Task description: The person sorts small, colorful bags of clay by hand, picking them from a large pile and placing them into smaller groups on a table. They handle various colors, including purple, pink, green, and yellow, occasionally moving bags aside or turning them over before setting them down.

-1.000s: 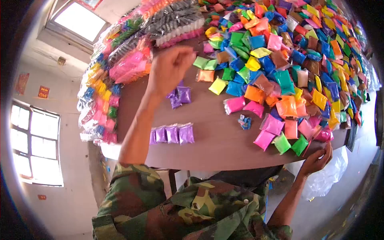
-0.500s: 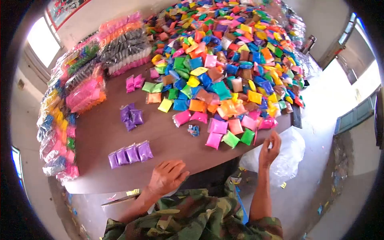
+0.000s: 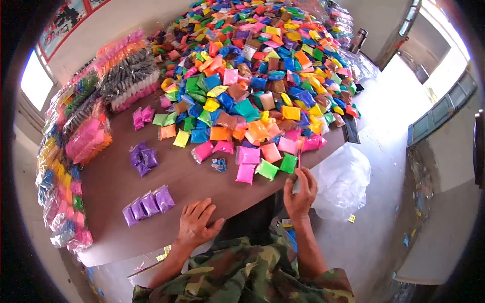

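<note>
My left hand (image 3: 198, 222) is open, palm down with spread fingers, at the table's front edge. Close by on its left lies a row of several purple packets (image 3: 148, 206), and further back is a loose cluster of purple packets (image 3: 143, 158). My right hand (image 3: 301, 194) is at the front right edge, its fingers bent toward the thumb, with a greyish patch between them that I cannot tell as an object or background. Its fingertips meet the lower end of a thin red stick (image 3: 299, 159), right beside a green packet (image 3: 288, 163). Light green (image 3: 267, 169) and pink packets (image 3: 245, 173) lie nearby.
A large heap of multicoloured packets (image 3: 252, 86) covers the back of the brown table (image 3: 166, 184). Bagged stacks (image 3: 83, 136) line its left side. A small crumpled blue piece (image 3: 219, 164) lies mid-table. Clear plastic sheeting (image 3: 343, 182) hangs by the right edge.
My right hand has come down and left to the end of the red stick by the green packet. My left hand's fingers have spread out. The view has shifted to the right.
</note>
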Demonstrator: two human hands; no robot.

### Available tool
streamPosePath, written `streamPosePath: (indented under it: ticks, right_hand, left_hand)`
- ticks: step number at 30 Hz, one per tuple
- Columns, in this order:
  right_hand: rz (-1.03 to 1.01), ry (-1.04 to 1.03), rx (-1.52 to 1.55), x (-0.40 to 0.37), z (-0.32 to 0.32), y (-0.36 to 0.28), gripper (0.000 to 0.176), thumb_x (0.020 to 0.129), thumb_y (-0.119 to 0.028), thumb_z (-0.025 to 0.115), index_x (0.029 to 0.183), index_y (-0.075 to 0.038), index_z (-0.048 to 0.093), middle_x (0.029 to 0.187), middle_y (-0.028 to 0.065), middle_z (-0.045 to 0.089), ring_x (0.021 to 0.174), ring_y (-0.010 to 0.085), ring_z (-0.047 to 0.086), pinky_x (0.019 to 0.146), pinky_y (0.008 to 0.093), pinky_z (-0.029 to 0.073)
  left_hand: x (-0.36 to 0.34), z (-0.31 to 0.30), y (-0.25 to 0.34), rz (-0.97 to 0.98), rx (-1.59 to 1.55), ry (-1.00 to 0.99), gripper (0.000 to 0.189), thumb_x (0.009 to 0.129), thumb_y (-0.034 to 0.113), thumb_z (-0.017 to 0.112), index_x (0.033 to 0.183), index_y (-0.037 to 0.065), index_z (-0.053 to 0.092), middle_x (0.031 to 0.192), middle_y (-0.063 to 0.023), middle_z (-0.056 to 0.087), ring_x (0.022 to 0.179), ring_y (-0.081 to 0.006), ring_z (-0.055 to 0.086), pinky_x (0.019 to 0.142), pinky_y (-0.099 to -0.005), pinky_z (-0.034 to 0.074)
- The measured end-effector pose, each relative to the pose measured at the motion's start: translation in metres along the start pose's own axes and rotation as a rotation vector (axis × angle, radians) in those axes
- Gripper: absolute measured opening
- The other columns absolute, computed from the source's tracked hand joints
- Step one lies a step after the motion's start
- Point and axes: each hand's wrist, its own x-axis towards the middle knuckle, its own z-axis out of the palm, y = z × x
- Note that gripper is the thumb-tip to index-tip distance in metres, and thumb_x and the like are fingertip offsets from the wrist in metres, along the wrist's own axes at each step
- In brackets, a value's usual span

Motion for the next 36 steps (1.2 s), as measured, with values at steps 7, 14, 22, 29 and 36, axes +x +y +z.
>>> streamPosePath:
  ticks: [7, 14, 22, 29, 36]
  right_hand:
    - [0.017, 0.012, -0.006, 0.005, -0.003, 0.0, 0.035, 0.086, -0.012, 0.078, 0.12, -0.007, 0.072, 0.128, 0.0144, 0.067, 0.122, 0.0354, 0.061, 0.108, 0.0481, 0.043]
    - [0.002, 0.026, -0.021, 0.033, 0.003, 0.011, 0.028, 0.086, -0.01, 0.076, 0.114, -0.008, 0.073, 0.122, 0.0123, 0.07, 0.118, 0.0343, 0.063, 0.105, 0.047, 0.045]
    - [-0.117, -0.033, -0.089, 0.092, 0.022, 0.021, 0.028, 0.089, -0.016, 0.075, 0.116, -0.01, 0.074, 0.123, 0.0082, 0.072, 0.12, 0.0306, 0.064, 0.106, 0.0465, 0.044]
    - [-0.134, -0.036, -0.134, 0.095, 0.028, 0.02, 0.029, 0.088, -0.015, 0.076, 0.116, -0.008, 0.075, 0.125, 0.0101, 0.072, 0.12, 0.0303, 0.065, 0.106, 0.0458, 0.045]
    - [-0.183, -0.055, -0.024, 0.076, 0.025, -0.013, 0.025, 0.088, -0.012, 0.075, 0.113, -0.008, 0.075, 0.123, 0.0109, 0.072, 0.119, 0.0317, 0.065, 0.105, 0.0466, 0.046]
  left_hand:
    - [0.001, 0.005, -0.004, 0.033, 0.03, 0.018, 0.042, 0.078, 0.024, 0.086, 0.113, 0.005, 0.071, 0.128, -0.0126, 0.067, 0.112, -0.0325, 0.064, 0.091, -0.0462, 0.052]
    - [0.002, 0.006, -0.005, 0.031, 0.033, 0.011, 0.04, 0.079, 0.023, 0.085, 0.112, 0.005, 0.071, 0.129, -0.0117, 0.067, 0.113, -0.0325, 0.064, 0.09, -0.0463, 0.051]
    - [0.001, 0.004, -0.005, 0.003, 0.004, -0.003, 0.039, 0.081, 0.023, 0.085, 0.113, 0.006, 0.071, 0.129, -0.0111, 0.067, 0.113, -0.0316, 0.064, 0.092, -0.0455, 0.051]
    - [0.004, 0.001, -0.004, -0.008, -0.001, -0.003, 0.04, 0.078, 0.021, 0.087, 0.112, 0.005, 0.072, 0.128, -0.0123, 0.068, 0.11, -0.0334, 0.066, 0.092, -0.0469, 0.054]
    - [0.002, 0.001, -0.005, -0.015, 0.001, -0.003, 0.04, 0.08, 0.022, 0.086, 0.113, 0.006, 0.071, 0.129, -0.0099, 0.067, 0.111, -0.0304, 0.064, 0.09, -0.0453, 0.052]
